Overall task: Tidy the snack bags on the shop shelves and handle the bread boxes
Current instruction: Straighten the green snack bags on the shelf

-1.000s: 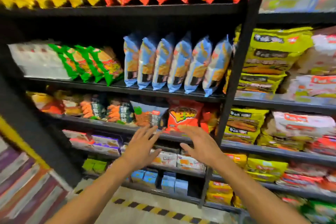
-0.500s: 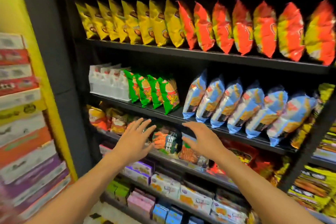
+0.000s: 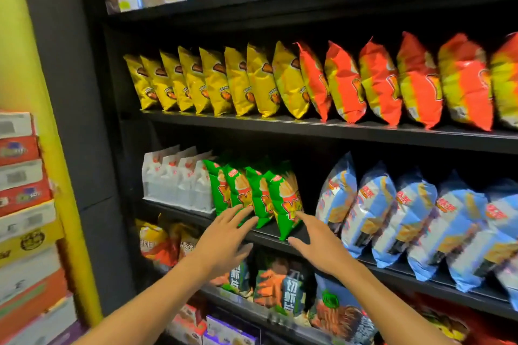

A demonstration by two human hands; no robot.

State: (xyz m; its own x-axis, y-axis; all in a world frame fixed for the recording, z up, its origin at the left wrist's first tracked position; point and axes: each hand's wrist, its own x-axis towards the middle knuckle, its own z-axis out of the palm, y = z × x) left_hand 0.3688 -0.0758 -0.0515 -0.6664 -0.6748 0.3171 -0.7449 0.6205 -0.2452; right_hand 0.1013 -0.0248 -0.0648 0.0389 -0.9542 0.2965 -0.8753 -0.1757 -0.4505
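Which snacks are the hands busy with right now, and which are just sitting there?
In the job:
green snack bags, both hands reaching at them
left hand, open
right hand, open

Just sitting there:
white bags
blue bags
yellow bags
orange bags
stacked boxes at the left

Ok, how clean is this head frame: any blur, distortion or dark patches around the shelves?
Head view: wide-angle bowing slants the shelves; orange bags and blue bags at right smear with motion blur, green bags near centre stay readable; the boxes at left are soft; shelf recesses fall into deep shadow; left hand and right hand fairly sharp.
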